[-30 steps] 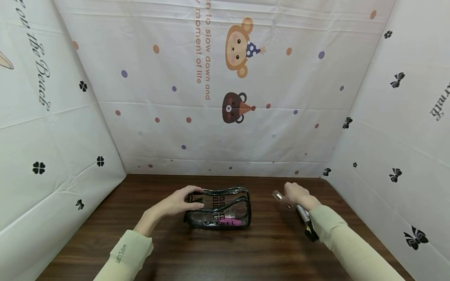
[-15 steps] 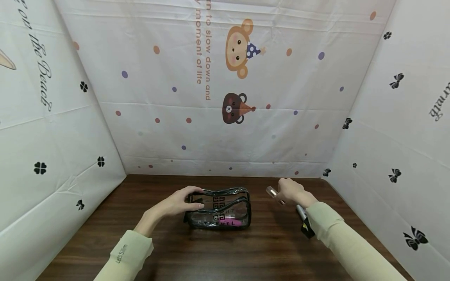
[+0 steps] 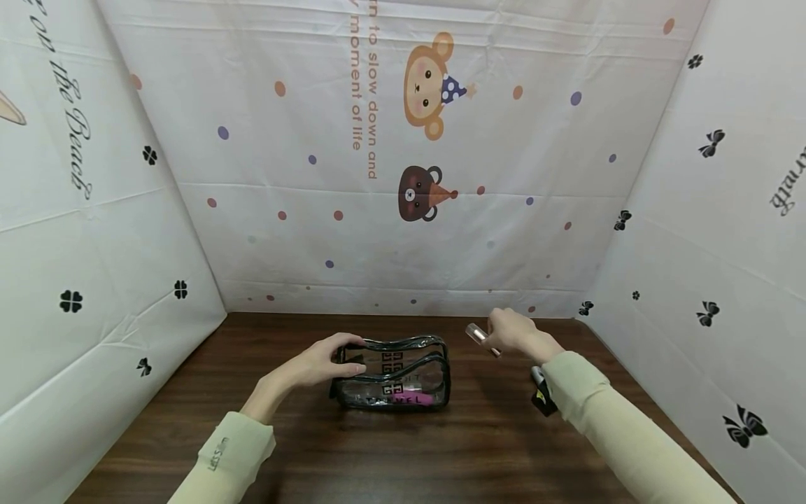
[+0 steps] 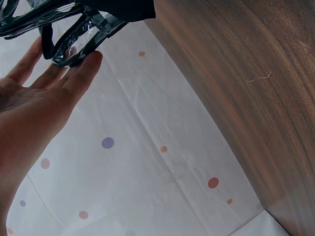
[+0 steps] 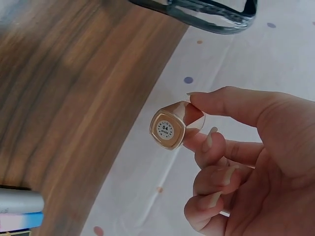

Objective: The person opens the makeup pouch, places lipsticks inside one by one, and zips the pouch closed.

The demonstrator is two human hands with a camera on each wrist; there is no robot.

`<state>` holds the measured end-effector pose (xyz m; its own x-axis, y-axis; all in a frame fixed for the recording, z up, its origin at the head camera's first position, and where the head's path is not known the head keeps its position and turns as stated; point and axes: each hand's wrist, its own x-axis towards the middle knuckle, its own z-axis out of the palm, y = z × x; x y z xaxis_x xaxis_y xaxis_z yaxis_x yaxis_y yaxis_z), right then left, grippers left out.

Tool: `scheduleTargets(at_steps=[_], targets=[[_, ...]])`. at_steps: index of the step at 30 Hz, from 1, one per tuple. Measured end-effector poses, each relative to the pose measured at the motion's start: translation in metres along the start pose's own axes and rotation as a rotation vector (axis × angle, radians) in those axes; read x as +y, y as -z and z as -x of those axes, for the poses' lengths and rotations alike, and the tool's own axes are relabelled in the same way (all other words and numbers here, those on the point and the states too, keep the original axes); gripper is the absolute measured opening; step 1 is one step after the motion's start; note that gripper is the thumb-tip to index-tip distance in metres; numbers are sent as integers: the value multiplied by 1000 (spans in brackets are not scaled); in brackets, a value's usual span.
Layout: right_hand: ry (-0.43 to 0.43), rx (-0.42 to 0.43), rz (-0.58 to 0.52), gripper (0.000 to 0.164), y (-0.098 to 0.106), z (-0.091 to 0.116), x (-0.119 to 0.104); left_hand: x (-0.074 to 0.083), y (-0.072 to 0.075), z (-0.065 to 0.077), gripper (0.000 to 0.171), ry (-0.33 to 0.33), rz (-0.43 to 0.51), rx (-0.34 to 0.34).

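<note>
A clear pouch (image 3: pixel 392 378) with black trim and black lettering stands on the brown table, a pink item (image 3: pixel 412 397) showing inside it. My left hand (image 3: pixel 324 360) holds the pouch's left end, thumb in front and fingers behind. In the left wrist view, fingertips touch the pouch's black-edged end (image 4: pixel 74 54). Between thumb and fingers, my right hand (image 3: pixel 516 330) pinches a lipstick (image 3: pixel 476 333) with a clear end, above the table and right of the pouch. The right wrist view shows the lipstick's gold base (image 5: pixel 166 129), labelled 04.
Beside the right sleeve lie a grey cylinder (image 3: pixel 537 374) and a black and yellow item (image 3: pixel 543 402), partly covered. A pink and blue item (image 5: pixel 22 221) shows in the right wrist view. White printed cloth (image 3: pixel 371 238) walls the table at the back and sides.
My right hand has moved left and slightly farther back with the lipstick, nearer the pouch. The left hand and the pouch have stayed still.
</note>
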<state>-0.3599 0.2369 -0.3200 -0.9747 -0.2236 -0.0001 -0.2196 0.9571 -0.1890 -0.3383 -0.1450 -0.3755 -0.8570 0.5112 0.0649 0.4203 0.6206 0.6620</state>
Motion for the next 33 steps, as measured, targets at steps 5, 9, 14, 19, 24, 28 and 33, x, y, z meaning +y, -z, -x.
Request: scheduleTargets(at_steps=[5,9,14,19,24,28,33], targets=[[32,2,-1,36,6,-2,-8,1,0,0,59,5,1,-2],[42,-8,-4,44,10,-3,-15,1,0,0,59,6,2,2],[36,-15,6,40,16,-3,-26,1,0,-1,61,8,-1,3],[56,-25,18,29,19,-4,-35,2,0,-1,61,13,4,3],[69,-18,22,24,21,-7,-41,2,0,0,60,13,4,1],[81,-26,16,24,23,-8,-47,2,0,0,61,7,-5,4],[106,-24,18,29,25,-9,-56,1,0,-1,60,12,-4,4]])
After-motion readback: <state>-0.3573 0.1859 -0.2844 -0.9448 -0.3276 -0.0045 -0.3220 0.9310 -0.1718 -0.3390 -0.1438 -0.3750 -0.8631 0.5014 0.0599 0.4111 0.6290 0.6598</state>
